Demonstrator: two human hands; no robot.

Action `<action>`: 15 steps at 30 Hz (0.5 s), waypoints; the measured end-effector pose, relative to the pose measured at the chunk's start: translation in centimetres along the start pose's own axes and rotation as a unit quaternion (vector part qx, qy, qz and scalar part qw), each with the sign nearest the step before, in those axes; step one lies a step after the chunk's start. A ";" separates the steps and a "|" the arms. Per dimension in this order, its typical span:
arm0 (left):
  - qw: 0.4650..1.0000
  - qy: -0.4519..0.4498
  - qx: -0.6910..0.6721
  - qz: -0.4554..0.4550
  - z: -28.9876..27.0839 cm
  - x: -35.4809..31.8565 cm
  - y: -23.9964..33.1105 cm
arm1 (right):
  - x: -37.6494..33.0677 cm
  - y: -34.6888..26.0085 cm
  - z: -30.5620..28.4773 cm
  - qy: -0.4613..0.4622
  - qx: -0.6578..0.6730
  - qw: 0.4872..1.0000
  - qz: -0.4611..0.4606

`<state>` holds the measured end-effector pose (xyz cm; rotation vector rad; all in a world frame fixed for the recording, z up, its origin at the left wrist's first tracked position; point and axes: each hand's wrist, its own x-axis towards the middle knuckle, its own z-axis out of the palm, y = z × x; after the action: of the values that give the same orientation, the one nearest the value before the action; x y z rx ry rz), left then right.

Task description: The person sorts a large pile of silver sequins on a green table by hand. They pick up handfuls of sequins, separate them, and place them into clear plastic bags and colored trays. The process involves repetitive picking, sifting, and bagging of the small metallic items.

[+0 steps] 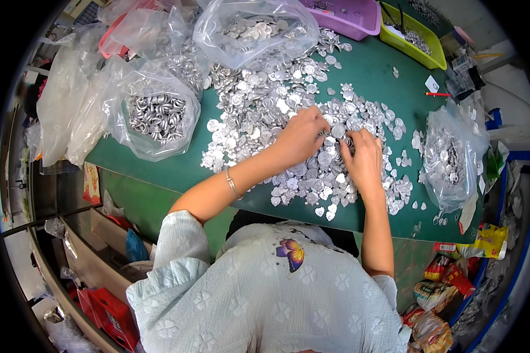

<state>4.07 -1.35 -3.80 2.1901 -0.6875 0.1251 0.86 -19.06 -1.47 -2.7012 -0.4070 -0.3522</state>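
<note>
A wide heap of small silver metal pieces (247, 106), many of them flat and round or with scalloped edges, covers the middle of the green table. Over the heap, my left hand (305, 134) has its fingers curled together; what they pinch is too small to make out. Just to its right, my right hand (366, 156) reaches into the pieces with bent fingers. Between its thumb and fingertips shows a small silver metal piece (348, 141), partly hidden. The two hands are close together but apart, with loose pieces between them.
Clear bags of curved metal parts (157, 117) and flat pieces (256, 28) stand left and behind. A purple basket (347, 20) and a yellow-green basket (421, 52) sit at the back. Another filled bag (450, 159) lies right, near a red pencil (437, 94). Drawers (94, 241) stand lower left.
</note>
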 end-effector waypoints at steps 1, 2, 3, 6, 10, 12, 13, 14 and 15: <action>0.999 -0.007 0.049 0.015 0.2 0.2 0.0 | 0.0 0.0 0.1 0.003 -0.003 1.000 -0.002; 0.995 -0.014 0.098 0.029 0.3 0.3 0.1 | 0.0 0.0 0.2 0.007 -0.006 1.000 -0.003; 0.988 -0.021 0.146 0.045 0.4 0.5 0.2 | 0.1 -0.1 0.2 0.008 -0.011 1.000 -0.004; 0.980 -0.052 0.170 0.094 0.3 1.2 0.1 | 0.3 -0.1 0.4 -0.013 -0.036 0.999 0.003; 0.964 -0.077 0.203 0.152 -0.3 1.8 -0.2 | 0.5 0.5 -0.2 -0.017 -0.007 1.000 -0.014; 0.954 -0.077 0.174 0.232 -0.5 2.5 -1.3 | 0.3 1.0 -0.4 -0.009 0.042 0.999 -0.005; 0.953 -0.098 0.172 0.229 -0.5 2.6 -1.4 | 0.1 1.2 -0.6 -0.001 0.086 0.996 0.019; 0.952 -0.119 0.170 0.226 -0.6 2.8 -1.4 | -0.1 1.3 -0.8 0.006 0.130 0.991 0.044; 0.950 -0.140 0.167 0.223 -0.7 3.0 -1.2 | -0.2 1.5 -1.0 0.014 0.172 0.983 0.068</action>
<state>7.30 -1.49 -3.29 2.3574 -1.4071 0.1750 0.95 -20.88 -1.13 -2.3674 -0.2471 -0.2546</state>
